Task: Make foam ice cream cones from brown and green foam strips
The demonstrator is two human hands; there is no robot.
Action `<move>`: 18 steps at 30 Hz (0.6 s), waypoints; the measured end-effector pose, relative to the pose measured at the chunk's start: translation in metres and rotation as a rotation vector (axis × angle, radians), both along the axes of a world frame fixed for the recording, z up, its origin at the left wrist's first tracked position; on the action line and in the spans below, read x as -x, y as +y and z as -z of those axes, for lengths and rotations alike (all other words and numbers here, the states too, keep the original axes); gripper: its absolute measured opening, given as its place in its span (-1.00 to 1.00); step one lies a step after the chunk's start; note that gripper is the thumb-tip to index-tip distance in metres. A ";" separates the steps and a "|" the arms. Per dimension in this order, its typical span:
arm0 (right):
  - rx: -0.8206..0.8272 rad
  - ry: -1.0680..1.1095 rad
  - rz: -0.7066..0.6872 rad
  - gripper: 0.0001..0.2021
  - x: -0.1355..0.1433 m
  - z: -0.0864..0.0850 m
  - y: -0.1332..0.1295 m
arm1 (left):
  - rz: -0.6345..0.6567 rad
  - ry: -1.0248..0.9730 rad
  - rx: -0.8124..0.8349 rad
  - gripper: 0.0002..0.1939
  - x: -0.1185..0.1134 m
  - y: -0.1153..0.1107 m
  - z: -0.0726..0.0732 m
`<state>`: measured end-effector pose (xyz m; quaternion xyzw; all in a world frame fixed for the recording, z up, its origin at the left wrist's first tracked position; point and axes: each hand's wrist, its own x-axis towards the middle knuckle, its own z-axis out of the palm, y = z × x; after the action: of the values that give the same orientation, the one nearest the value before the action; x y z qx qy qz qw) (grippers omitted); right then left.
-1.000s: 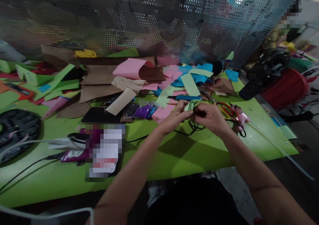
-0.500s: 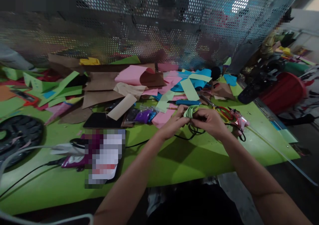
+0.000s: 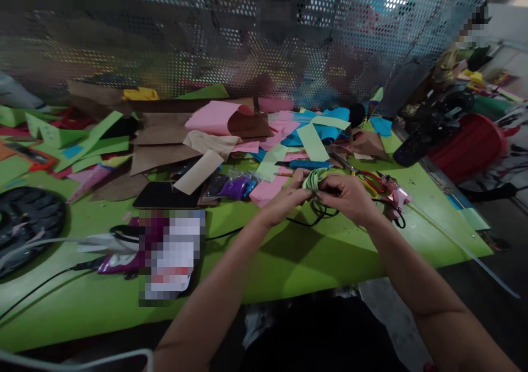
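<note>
A small light green layered piece (image 3: 314,179) is held up over the green table (image 3: 289,273). My left hand (image 3: 293,196) is closed on its left and lower side. My right hand (image 3: 345,195) pinches at its right side, fingers bent; the exact fingertip contact is partly hidden. Beneath the hands lies a looped black cable (image 3: 319,218). Just behind them are a blue cutter (image 3: 309,164) and pink paper (image 3: 270,189). To the right of my right hand lie red and yellow scissors (image 3: 371,182) and a pink glue gun (image 3: 398,196).
Coloured paper and brown sheets (image 3: 165,157) cover the back. A black phone (image 3: 165,195), a purple bag (image 3: 235,187) and a black round tray (image 3: 28,229) lie to the left. A perforated metal panel (image 3: 231,53) stands behind; a red bucket (image 3: 470,146) is at right.
The view has shifted slightly, so the tabletop things appear a little further left and higher. Both hands still hold the green piece, which has tilted slightly.
</note>
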<state>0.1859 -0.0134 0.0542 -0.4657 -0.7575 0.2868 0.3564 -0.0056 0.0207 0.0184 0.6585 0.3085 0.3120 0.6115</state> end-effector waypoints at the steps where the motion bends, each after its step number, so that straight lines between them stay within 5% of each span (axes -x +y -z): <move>1: -0.002 -0.004 -0.003 -0.82 0.000 0.000 0.000 | 0.004 -0.001 0.001 -0.58 0.000 0.000 0.000; 18: 0.007 -0.024 -0.058 -0.82 -0.005 -0.002 0.001 | 0.014 -0.106 0.144 -0.58 -0.004 0.001 0.002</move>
<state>0.1904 -0.0121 0.0564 -0.4483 -0.7739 0.2941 0.3370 -0.0012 0.0213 0.0163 0.5975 0.2927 0.3192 0.6748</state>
